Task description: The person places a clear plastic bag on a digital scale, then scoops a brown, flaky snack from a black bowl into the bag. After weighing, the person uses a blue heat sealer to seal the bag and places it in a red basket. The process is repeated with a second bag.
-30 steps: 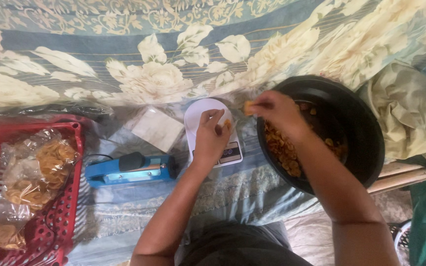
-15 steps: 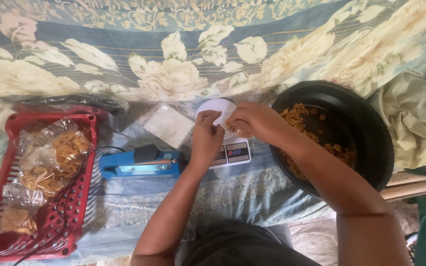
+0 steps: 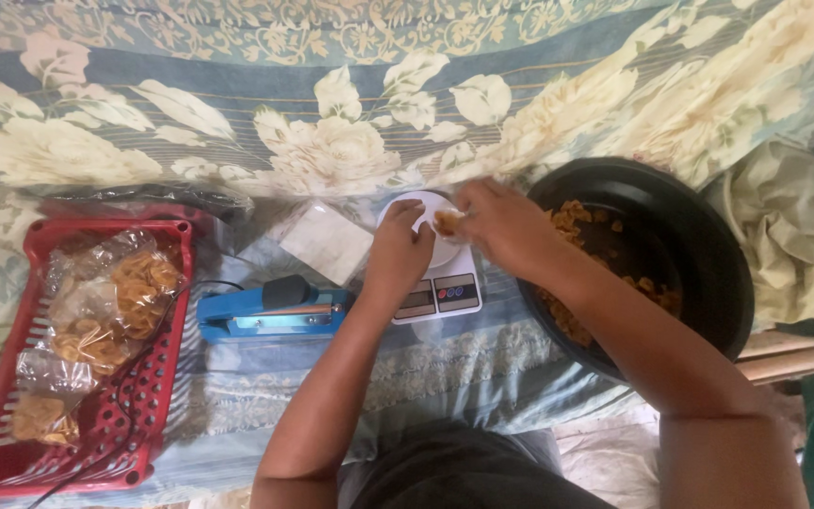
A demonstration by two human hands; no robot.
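While the right hand (image 3: 506,226) pinched a small clump of golden-brown fried snack (image 3: 446,222) between closed fingertips, the left hand (image 3: 399,253) sat just beside it, fingers closed on the rim of what seemed a clear bag on the small white digital kitchen scale (image 3: 440,292) beneath both. Just right of that pinch sat the wide black bowl (image 3: 708,254) of loose snack, while left of it lay a blue heat sealer (image 3: 270,311) and, farther off, a red plastic basket (image 3: 157,415) of filled bags. Pieces could well have spilled onto the floral blue cloth (image 3: 237,113) if the bag mouth sagged; the hands hid the bag and the scale's pan, and motion blurred the fingertips.
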